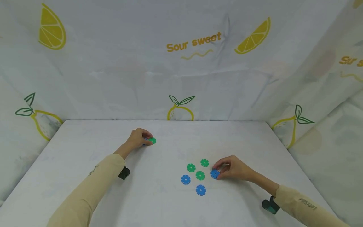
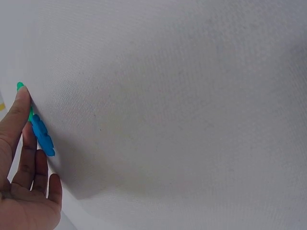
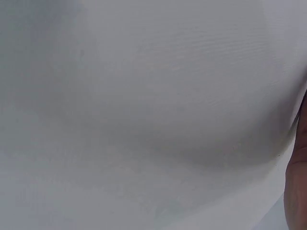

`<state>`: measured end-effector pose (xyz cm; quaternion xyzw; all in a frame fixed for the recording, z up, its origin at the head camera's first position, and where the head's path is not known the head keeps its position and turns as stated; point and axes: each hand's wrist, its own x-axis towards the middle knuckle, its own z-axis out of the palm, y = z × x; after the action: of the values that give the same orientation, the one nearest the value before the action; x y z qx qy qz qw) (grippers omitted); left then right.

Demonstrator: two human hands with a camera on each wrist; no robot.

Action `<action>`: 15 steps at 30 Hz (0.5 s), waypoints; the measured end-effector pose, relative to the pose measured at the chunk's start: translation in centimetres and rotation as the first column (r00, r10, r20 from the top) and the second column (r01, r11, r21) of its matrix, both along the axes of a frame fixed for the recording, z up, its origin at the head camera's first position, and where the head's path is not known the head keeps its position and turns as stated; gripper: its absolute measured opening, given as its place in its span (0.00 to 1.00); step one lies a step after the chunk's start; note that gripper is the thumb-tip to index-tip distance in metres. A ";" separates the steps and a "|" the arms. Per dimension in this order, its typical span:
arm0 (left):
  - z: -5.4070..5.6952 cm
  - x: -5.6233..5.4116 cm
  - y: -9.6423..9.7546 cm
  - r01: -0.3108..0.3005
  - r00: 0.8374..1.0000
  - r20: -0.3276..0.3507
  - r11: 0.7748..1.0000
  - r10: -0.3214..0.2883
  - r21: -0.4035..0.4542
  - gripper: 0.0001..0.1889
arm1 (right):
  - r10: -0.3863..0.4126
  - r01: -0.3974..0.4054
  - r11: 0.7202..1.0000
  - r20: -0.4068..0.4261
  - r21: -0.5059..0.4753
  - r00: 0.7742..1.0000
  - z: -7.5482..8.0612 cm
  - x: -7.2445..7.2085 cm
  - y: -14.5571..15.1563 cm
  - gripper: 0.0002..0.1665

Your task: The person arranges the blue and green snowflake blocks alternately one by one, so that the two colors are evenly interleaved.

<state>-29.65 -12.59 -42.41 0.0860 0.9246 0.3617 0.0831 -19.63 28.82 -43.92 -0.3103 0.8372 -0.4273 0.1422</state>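
My left hand (image 1: 137, 139) is at the far left of the table and pinches a green notched disc (image 1: 153, 140). A blue notched disc (image 2: 43, 136) adjoins the green one in the left wrist view; in the head view the fingers mostly hide it. At the right, the thumb and index finger of my right hand (image 1: 236, 169) are at opposite edges of another blue notched disc (image 1: 215, 173), pinching it at the table. Only part of a finger (image 3: 296, 177) shows at the right edge of the right wrist view.
Left of the right hand lie three green discs (image 1: 200, 175) and two more blue discs (image 1: 185, 179), flat and spaced apart. A white cloth covers the table (image 1: 158, 208). Behind it hangs a white curtain (image 1: 127, 78) with lemon prints.
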 end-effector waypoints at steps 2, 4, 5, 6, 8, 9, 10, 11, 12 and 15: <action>0.1 0.0 0.0 -0.001 1.000 -0.003 1.000 0.001 0.003 0.13 | -0.008 0.008 1.000 0.023 -0.010 1.000 0.2 0.0 0.1 0.17; 0.1 0.1 0.0 0.004 1.000 -0.005 1.000 -0.004 0.005 0.13 | -0.013 0.014 1.000 0.044 -0.020 0.999 0.4 -0.1 0.1 0.17; 0.2 0.2 0.0 0.005 1.000 -0.006 1.000 -0.005 0.007 0.13 | -0.016 0.018 1.000 0.055 -0.025 0.998 0.5 -0.2 0.2 0.17; 0.2 0.2 0.0 0.007 1.000 -0.006 1.000 -0.007 0.009 0.13 | -0.021 0.023 0.999 0.066 -0.028 0.998 0.6 -0.3 0.2 0.17; 0.3 0.3 0.0 0.011 1.000 -0.008 1.000 -0.011 0.011 0.13 | -0.031 0.033 0.999 0.081 -0.026 0.996 0.7 -0.4 0.2 0.18; 0.4 0.3 0.0 0.014 1.000 -0.010 1.000 -0.014 0.011 0.13 | -0.035 0.037 0.999 0.087 -0.025 0.996 0.7 -0.4 0.1 0.18; 0.4 0.4 0.0 0.017 1.000 -0.013 1.000 -0.017 0.013 0.13 | -0.039 0.042 0.999 0.092 -0.024 0.995 0.8 -0.5 0.1 0.17; 0.4 0.4 -0.1 0.018 1.000 -0.014 1.000 -0.018 0.015 0.13 | -0.044 0.046 0.999 0.090 -0.019 0.995 0.8 -0.5 0.1 0.17; 0.4 0.3 -0.1 0.020 1.000 -0.018 1.000 -0.020 0.015 0.13 | -0.048 0.049 0.999 0.087 -0.015 0.995 0.8 -0.6 0.1 0.17; 0.2 0.2 -0.1 0.028 0.999 -0.019 1.000 -0.028 0.007 0.13 | -0.056 0.057 0.998 0.083 -0.015 0.995 0.8 -0.7 -0.1 0.17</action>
<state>-29.41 -12.67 -42.17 0.1027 0.9226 0.3633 0.0793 -20.29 28.70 -43.08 -0.2699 0.8352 -0.4510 0.1617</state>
